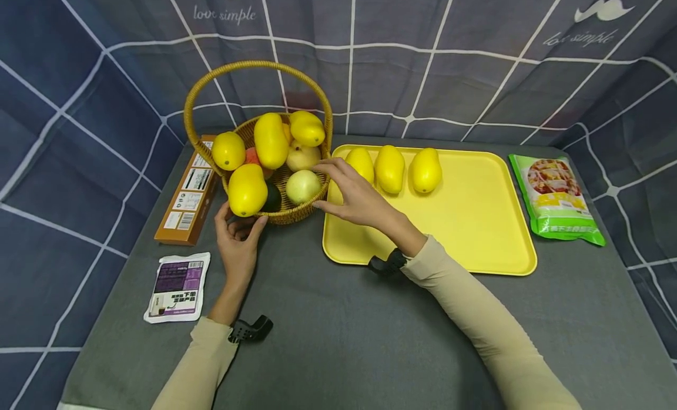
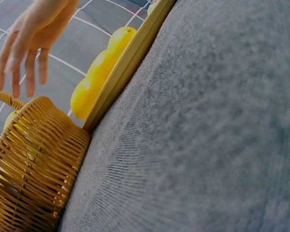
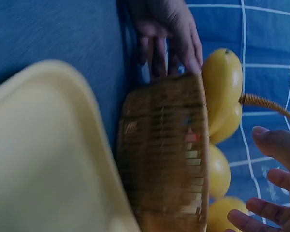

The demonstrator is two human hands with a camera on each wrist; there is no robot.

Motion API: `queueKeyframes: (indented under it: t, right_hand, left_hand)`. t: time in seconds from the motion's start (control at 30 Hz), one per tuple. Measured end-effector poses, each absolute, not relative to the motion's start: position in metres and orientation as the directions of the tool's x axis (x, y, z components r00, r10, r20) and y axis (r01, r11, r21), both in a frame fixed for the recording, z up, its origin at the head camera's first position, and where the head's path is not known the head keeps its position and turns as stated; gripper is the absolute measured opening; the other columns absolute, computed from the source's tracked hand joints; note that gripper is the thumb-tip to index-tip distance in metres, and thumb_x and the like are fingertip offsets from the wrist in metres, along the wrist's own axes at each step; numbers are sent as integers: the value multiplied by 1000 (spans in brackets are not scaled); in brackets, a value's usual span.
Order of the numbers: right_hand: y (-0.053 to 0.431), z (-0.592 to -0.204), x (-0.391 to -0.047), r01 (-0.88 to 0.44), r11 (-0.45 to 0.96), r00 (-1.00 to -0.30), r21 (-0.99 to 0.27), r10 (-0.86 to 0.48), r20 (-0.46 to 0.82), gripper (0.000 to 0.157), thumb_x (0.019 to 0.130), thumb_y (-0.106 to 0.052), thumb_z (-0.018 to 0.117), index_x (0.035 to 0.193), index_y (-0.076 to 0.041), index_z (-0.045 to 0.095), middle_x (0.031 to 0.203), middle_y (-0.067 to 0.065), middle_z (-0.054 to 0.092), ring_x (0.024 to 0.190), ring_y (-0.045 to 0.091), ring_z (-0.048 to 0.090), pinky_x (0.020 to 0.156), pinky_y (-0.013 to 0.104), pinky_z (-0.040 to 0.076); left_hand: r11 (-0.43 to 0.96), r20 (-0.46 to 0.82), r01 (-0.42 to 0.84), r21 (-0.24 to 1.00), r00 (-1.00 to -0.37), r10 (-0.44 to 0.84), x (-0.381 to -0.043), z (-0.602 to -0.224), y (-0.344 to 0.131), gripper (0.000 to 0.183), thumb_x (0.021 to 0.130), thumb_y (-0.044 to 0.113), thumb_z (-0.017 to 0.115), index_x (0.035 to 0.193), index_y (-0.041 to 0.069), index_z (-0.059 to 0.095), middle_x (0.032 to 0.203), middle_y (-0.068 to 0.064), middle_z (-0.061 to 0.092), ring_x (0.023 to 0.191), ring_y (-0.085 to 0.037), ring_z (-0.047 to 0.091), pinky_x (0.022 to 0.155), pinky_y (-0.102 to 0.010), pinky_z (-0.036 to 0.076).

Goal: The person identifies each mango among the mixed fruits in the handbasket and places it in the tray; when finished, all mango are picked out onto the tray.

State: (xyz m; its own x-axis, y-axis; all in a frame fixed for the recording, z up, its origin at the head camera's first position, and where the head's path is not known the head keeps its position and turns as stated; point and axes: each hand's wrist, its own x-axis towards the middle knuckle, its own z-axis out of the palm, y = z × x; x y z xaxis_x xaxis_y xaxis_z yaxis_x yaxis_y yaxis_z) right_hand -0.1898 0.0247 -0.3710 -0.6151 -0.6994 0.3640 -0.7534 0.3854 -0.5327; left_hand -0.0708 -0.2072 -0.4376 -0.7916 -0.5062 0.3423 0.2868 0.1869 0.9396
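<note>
A wicker basket (image 1: 290,215) with a tall arched handle stands at the back left, holding several yellow mangoes (image 1: 271,141), a pale green round fruit (image 1: 303,187), a pale yellowish fruit (image 1: 302,156) and a dark green fruit (image 1: 272,198). Partly hidden among them is something red (image 1: 251,156). My left hand (image 1: 236,237) touches the basket's front left side, thumb at the rim, other fingers loosely bent against the outer wall below a mango (image 1: 247,190). Over the right rim, my right hand (image 1: 358,194) reaches with spread fingers beside the pale green fruit, holding nothing.
Right of the basket lies a yellow tray (image 1: 465,222) with three mangoes (image 1: 390,169) along its back left. A green snack bag (image 1: 557,198) lies at the far right. Left of the basket are a brown box (image 1: 186,201) and a white-purple pouch (image 1: 178,287). A checked curtain (image 1: 402,75) hangs behind.
</note>
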Motion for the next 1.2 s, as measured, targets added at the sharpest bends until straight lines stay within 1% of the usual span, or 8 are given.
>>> queueKeyframes:
  t: [0.2, 0.43, 0.53, 0.77, 0.83, 0.93, 1.07, 1.2]
  right_hand:
    - [-5, -363, -184, -754, 342, -585, -561, -739, 335, 65, 89, -38, 72, 143, -11, 46, 140, 10, 44, 124, 24, 51, 103, 36, 44]
    - [-37, -367, -183, -759, 314, -554, -571, -772, 311, 71, 88, -43, 71, 145, -13, 43, 144, 10, 40, 126, 22, 49, 104, 35, 43]
    - [-48, -370, -184, -750, 297, -548, -591, -779, 304, 73, 88, -45, 71, 146, -14, 42, 143, 10, 40, 125, 22, 49, 102, 34, 44]
    - [-66, -370, -186, -690, 337, -589, -641, -776, 225, 74, 87, -46, 72, 148, -22, 40, 148, 8, 37, 129, 19, 46, 103, 34, 44]
    - [-69, -370, -187, -689, 348, -587, -636, -782, 208, 73, 87, -46, 72, 149, -23, 40, 148, 8, 36, 128, 18, 46, 103, 33, 44]
    - [-73, -370, -186, -685, 354, -583, -637, -790, 188, 74, 87, -47, 71, 149, -23, 39, 148, 7, 36, 126, 18, 48, 102, 33, 45]
    - [-77, -372, -184, -674, 355, -588, -648, -788, 181, 76, 86, -48, 72, 150, -25, 38, 150, 5, 34, 126, 17, 49, 103, 33, 44]
    - [-81, -374, -184, -689, 336, -579, -642, -788, 210, 76, 87, -46, 72, 151, -25, 38, 153, 5, 33, 127, 17, 49, 103, 30, 44]
  left_hand:
    - [186, 342, 287, 940, -797, -497, -72, -436, -206, 65, 85, 1, 74, 142, 7, 43, 124, 1, 50, 101, -52, 54, 79, -21, 51]
    - [200, 338, 274, 941, -803, -491, -72, -437, -207, 66, 86, 4, 74, 143, 8, 41, 124, 3, 49, 98, -33, 61, 78, -21, 51]
    - [201, 335, 270, 942, -805, -490, -73, -437, -207, 66, 86, 6, 74, 144, 8, 41, 125, 1, 49, 97, -29, 62, 77, -21, 51]
    - [192, 327, 266, 945, -810, -487, -73, -437, -206, 65, 87, 4, 73, 143, 8, 41, 126, -1, 49, 100, -47, 57, 76, -20, 52]
    - [187, 323, 265, 946, -810, -489, -73, -437, -205, 65, 87, 4, 73, 143, 8, 41, 126, 0, 49, 101, -47, 57, 76, -20, 51]
    - [185, 321, 263, 947, -810, -491, -73, -437, -206, 65, 87, 5, 73, 143, 8, 41, 125, 3, 49, 99, -34, 62, 76, -19, 51]
    - [208, 324, 253, 945, -808, -492, -71, -436, -207, 65, 87, 7, 73, 144, 6, 40, 125, 3, 49, 96, -14, 62, 77, -19, 50]
    - [216, 324, 247, 945, -809, -491, -70, -433, -207, 65, 88, 8, 72, 144, 6, 40, 124, 3, 49, 96, -12, 62, 78, -19, 50]
